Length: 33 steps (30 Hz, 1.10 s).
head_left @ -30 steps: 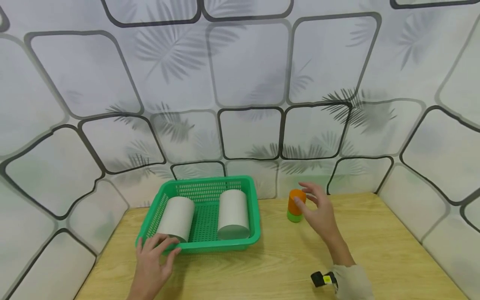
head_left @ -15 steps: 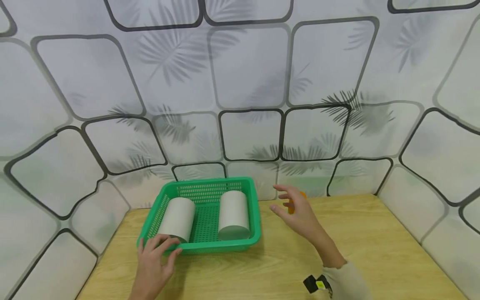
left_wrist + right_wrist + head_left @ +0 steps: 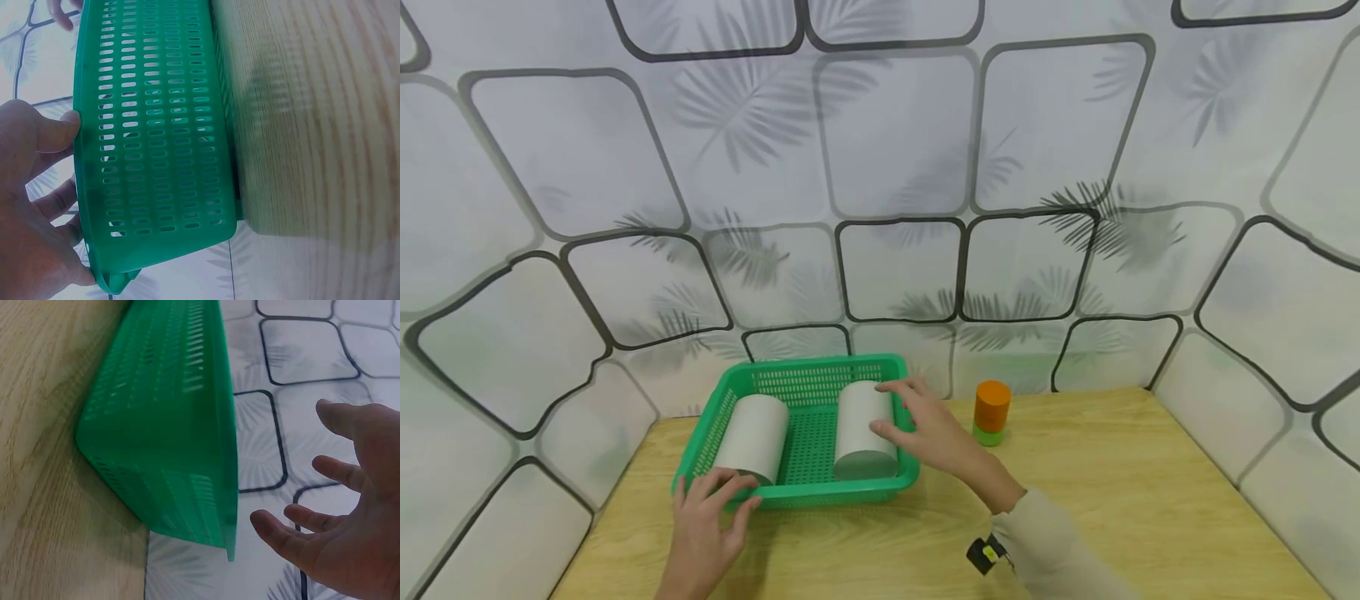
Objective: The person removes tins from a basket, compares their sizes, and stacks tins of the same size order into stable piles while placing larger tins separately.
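The left hand has its grip clamped on the near left part of the rim of the green basket; in the left wrist view the thumb lies at the rim's outer edge, while the other fingers reach over it and are partly hidden. The right hand has its grip apart and holds nothing, thumb and fingers spread above the right side of the basket. In the right wrist view a gap shows between those fingers and the rim.

Under the right hand's fingertips lies the right white cylinder, on its side along the basket's right wall, one end turned toward the person. The left white cylinder lies on its side along the left wall, its near end just by the left hand and slightly slanted. Between the two, the slotted floor of the basket shows.

The basket sits upright on the wooden bench. To its right, apart from it, an orange cylinder stands upright on a light green piece.

A pale sleeve covers the right forearm, with a small black device at the wrist. Behind the bench rises a pale wall covering with dark rounded outlines and grey leaf prints.
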Each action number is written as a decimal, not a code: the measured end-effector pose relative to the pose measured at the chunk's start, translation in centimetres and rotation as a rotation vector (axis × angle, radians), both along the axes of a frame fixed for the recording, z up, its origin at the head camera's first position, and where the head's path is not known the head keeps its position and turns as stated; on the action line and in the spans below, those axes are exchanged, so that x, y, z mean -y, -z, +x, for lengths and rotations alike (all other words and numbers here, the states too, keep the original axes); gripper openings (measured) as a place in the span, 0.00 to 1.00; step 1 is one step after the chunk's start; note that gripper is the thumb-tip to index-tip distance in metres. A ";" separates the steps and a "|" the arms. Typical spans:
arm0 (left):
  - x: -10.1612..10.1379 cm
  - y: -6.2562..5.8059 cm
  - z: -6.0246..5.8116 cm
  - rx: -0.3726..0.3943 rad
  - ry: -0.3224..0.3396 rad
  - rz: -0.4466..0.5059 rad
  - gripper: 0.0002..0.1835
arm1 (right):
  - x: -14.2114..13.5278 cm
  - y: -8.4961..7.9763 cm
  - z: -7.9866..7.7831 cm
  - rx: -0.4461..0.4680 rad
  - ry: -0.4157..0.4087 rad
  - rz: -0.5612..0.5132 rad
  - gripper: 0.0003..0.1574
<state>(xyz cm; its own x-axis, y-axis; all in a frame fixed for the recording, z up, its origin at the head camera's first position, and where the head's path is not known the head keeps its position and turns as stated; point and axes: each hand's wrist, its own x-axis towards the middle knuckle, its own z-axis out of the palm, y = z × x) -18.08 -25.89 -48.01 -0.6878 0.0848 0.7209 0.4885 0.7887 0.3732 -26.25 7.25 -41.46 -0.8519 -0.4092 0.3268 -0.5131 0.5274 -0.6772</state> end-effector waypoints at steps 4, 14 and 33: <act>0.0 0.1 0.0 0.002 -0.005 -0.004 0.17 | 1.6 0.3 -0.5 0.011 -0.049 0.060 0.33; 0.1 0.4 0.0 0.016 -0.012 -0.010 0.17 | 4.8 0.9 -2.0 0.059 -0.003 0.248 0.36; 0.0 0.0 -0.1 -0.005 -0.002 -0.006 0.17 | 7.4 -0.2 -3.9 0.297 0.051 0.359 0.48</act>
<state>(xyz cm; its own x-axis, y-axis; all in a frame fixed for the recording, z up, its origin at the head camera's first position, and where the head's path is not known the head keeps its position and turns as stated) -18.21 -25.93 -47.97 -0.6842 0.0878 0.7239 0.4887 0.7920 0.3659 -30.11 -0.11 -41.30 -0.9089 -0.4074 -0.0888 -0.2924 0.7745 -0.5609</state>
